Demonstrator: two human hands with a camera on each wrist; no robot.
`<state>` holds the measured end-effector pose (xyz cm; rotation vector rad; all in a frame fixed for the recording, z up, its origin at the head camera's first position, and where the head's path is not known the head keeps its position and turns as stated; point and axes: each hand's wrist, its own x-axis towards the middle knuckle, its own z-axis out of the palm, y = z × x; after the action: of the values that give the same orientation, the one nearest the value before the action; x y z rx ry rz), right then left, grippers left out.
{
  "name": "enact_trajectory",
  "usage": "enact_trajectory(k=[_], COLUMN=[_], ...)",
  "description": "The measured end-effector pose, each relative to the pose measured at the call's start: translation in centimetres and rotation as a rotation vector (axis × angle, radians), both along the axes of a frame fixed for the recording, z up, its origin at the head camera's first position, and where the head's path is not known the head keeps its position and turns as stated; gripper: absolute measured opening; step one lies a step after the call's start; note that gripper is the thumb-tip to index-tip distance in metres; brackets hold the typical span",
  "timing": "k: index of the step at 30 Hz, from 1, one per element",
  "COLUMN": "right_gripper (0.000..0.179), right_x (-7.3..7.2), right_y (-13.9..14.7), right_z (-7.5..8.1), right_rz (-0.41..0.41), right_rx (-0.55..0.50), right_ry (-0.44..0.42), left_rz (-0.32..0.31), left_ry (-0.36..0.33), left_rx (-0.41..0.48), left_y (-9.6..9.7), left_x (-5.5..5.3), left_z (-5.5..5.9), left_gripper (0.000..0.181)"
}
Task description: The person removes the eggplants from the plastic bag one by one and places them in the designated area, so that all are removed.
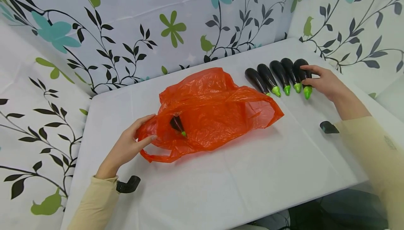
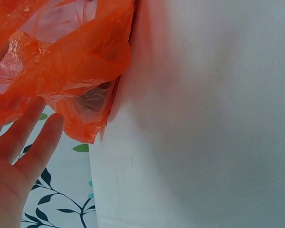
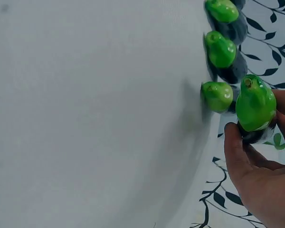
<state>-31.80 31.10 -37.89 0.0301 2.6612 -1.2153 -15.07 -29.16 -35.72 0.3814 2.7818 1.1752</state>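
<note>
My left hand [image 1: 127,146] holds the left edge of a thin orange-red plastic bag [image 1: 205,117], the thumb set apart from the fingers. In the left wrist view two fingers [image 2: 42,142] extend straight against the bag. One eggplant [image 1: 177,124] shows inside the bag, dark with a green stem end. My right hand [image 1: 326,84] grips the rightmost eggplant [image 1: 301,70] of a row, thumb on one side and fingers on the other. From the right wrist its green stem end [image 3: 256,104] looks nearer than those of its neighbours.
Several more glossy eggplants [image 1: 277,72] lie side by side just beyond the bag's right end. White cloth [image 1: 246,181] covers the table. Patterned curtains [image 1: 126,19] hang behind and at both sides.
</note>
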Motion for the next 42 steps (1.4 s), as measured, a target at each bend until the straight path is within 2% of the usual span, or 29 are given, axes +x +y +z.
enact_trajectory(k=[5, 11, 15, 28, 33, 42], right_gripper=[0.056, 0.056, 0.057, 0.059, 0.06, 0.06], right_x=[-1.3, -2.8, -3.6, -5.1, -5.4, -5.7], right_y=[1.0, 1.6, 1.9, 1.9, 1.8, 1.5], right_z=[-0.2, -0.3, -0.6, -1.9, -2.1, -2.2], right_rz=[-0.033, -0.023, -0.008, -0.048, -0.074, -0.069], right_rx=[0.025, 0.046, 0.037, 0.054, 0.056, 0.06], right_ry=[-0.005, -0.027, -0.058, -0.039, -0.044, -0.043], left_rz=[0.005, 0.021, 0.031, 0.022, 0.016, 0.012], left_ry=[-0.003, -0.006, -0.027, -0.023, -0.003, -0.012], left_rx=[-0.007, -0.013, -0.01, -0.004, -0.021, -0.015], left_y=[0.4, 1.8, 2.2, 2.1, 2.0, 2.0], left_x=[0.2, 1.0, 1.3, 1.2, 1.2, 1.1], left_z=[0.5, 2.3, 3.0, 2.7, 2.6, 2.6], left_gripper=[0.062, 0.059, 0.058, 0.058, 0.059, 0.058])
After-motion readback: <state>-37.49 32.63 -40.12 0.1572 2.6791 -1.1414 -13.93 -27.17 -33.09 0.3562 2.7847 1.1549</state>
